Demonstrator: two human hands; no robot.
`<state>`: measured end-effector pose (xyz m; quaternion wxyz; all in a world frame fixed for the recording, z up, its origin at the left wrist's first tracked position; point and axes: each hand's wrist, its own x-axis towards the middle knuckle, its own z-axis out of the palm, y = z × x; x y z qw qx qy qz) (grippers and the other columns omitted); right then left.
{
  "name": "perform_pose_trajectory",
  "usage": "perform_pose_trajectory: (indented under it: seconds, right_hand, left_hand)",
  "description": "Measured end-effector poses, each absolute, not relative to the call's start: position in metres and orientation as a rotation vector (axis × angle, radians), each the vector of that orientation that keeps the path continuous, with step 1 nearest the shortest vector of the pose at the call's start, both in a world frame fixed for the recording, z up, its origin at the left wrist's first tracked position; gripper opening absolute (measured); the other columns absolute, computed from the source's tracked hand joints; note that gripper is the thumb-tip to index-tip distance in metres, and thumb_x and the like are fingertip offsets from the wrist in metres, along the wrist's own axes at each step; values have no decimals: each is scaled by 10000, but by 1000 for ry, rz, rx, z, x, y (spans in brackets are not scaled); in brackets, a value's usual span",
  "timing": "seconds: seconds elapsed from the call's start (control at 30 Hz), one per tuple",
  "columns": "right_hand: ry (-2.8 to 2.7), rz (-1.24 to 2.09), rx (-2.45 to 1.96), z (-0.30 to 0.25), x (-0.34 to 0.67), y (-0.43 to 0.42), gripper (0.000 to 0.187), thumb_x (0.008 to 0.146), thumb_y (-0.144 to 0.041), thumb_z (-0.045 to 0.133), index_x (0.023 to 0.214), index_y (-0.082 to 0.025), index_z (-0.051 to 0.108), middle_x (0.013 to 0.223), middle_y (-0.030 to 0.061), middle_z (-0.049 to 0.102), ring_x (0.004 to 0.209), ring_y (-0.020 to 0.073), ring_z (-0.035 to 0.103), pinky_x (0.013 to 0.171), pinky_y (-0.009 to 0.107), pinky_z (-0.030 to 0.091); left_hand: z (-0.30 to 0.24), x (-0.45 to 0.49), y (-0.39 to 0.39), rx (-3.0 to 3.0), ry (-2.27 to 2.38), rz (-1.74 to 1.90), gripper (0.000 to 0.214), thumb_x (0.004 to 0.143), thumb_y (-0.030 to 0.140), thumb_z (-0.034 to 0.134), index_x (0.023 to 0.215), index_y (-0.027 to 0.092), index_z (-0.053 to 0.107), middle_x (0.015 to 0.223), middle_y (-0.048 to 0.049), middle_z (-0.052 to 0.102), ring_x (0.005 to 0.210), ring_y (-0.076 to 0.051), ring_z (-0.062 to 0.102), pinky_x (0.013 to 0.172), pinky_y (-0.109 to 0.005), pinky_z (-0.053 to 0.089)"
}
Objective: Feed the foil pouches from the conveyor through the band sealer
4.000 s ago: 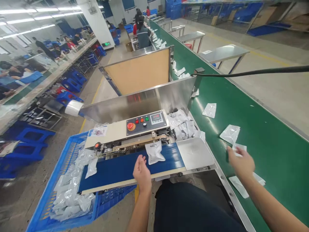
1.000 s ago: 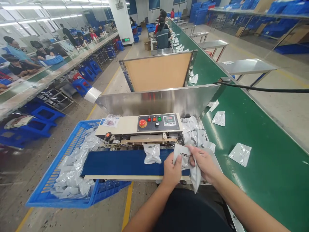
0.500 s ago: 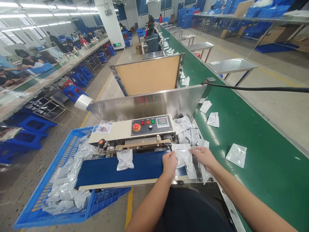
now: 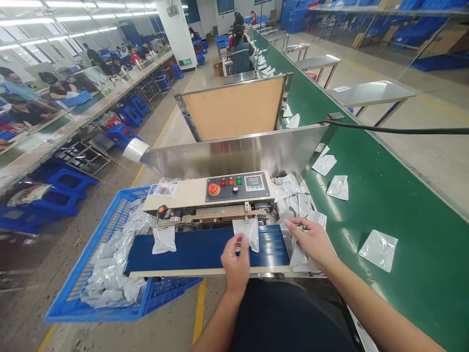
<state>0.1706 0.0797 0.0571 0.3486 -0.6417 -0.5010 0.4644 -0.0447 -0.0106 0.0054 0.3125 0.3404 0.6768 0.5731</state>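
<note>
A white plastic bag [image 4: 250, 235] hangs with its top edge in the band sealer [image 4: 198, 217], over the blue belt [image 4: 205, 252]. My left hand [image 4: 235, 261] is just in front of this bag, fingers curled but apart, overlapping its lower left corner; I see no grip on it. Farther left, a second white bag [image 4: 164, 239] hangs from the sealer. My right hand [image 4: 311, 239] is over the pile of white bags [image 4: 298, 203] at the machine's right end, fingers stretched out and apart, with nothing visibly held.
A blue basket [image 4: 97, 317] full of white bags stands below the machine's left end. Along the right runs a green conveyor [image 4: 414, 215] carrying scattered bags [image 4: 379, 249]. A metal panel [image 4: 234, 150] rises behind the control panel [image 4: 237, 187]. A black cable [image 4: 395, 130] crosses the conveyor. Other people sit farther off.
The bag that both hands held has moved left into the sealer, and the hands have come apart from it. The earlier bag has travelled left along the belt. The view has shifted slightly.
</note>
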Motion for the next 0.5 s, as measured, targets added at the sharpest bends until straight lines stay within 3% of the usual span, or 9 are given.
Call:
perform_pose_trajectory:
  seconds: [0.1, 0.23, 0.3, 0.4, 0.5]
  right_hand:
    - [-1210, 1346, -1567, 65, 145, 68, 691, 797, -742, 846, 1214, -192, 815, 896, 76, 804, 746, 237, 707, 659, 334, 566]
    - [-1052, 1401, -1332, 64, 134, 65, 811, 830, -790, 799, 1454, -280, 705, 1310, 112, 792, 1122, 283, 754, 936, 394, 626]
    - [-1071, 1375, -1349, 59, 144, 65, 751, 811, -804, 807, 1328, -260, 773, 1260, 124, 811, 1121, 305, 757, 943, 416, 630]
    - [-1267, 1346, -1438, 47, 164, 60, 635, 763, -792, 846, 1003, -204, 841, 992, 121, 839, 901, 302, 760, 800, 397, 628]
    - [-1279, 1284, -1513, 31, 181, 57, 555, 796, -748, 816, 859, -197, 820, 817, 87, 800, 729, 249, 709, 654, 338, 577]
  left_hand:
    - [20, -16, -8, 1233, 1403, 1345, 372, 962, 491, 789, 1185, 201, 853, 1175, -143, 837, 1065, -295, 792, 952, -408, 648]
    - [25, 5, 18, 954, 1378, 1425, 423, 1007, 551, 711, 1076, 153, 836, 1022, -143, 839, 938, -270, 796, 857, -364, 645]
    - [21, 4, 27, 800, 1365, 1457, 463, 970, 588, 744, 1029, 135, 822, 963, -138, 835, 882, -258, 792, 816, -342, 638]
    - [16, 1, 32, 793, 1287, 1414, 439, 911, 559, 813, 1012, 133, 839, 969, -136, 841, 892, -259, 794, 843, -335, 628]
    - [10, 7, 36, 799, 1311, 1293, 381, 882, 503, 819, 949, 131, 873, 872, -108, 833, 812, -249, 768, 769, -311, 603]
